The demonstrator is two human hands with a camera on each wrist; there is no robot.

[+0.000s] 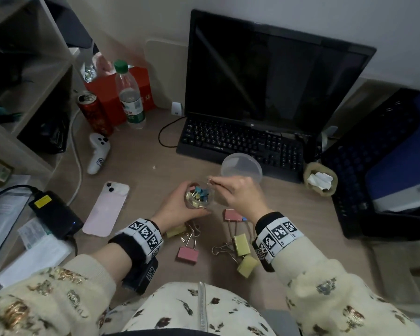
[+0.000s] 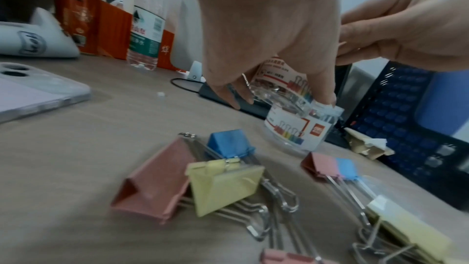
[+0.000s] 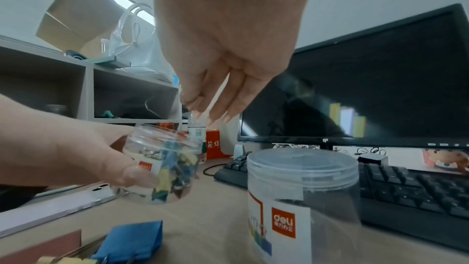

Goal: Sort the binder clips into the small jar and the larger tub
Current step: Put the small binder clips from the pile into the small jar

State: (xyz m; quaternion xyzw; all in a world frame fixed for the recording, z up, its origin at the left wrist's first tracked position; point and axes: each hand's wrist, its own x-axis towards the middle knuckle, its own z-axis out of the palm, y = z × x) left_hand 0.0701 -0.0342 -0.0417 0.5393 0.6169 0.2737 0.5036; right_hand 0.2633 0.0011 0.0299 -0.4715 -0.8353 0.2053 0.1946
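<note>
Left hand grip round small jar; right hand grip unclear; larger tub's label only wrist-side.

Cream floral-print sleeves; black wristbands with white square-code markers

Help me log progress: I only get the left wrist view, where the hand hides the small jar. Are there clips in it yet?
Observer: Yes. The head view shows small blue and yellow binder clips inside the small jar, which the left hand grips.
Operator: And the larger tub?
Observer: In the right wrist view the larger tub stands on the desk by the keyboard, and I see no clips in it.
Operator: And the other hand?
Observer: The right hand has its fingertips just above the jar's mouth. Whether they pinch a clip I cannot tell.
</note>
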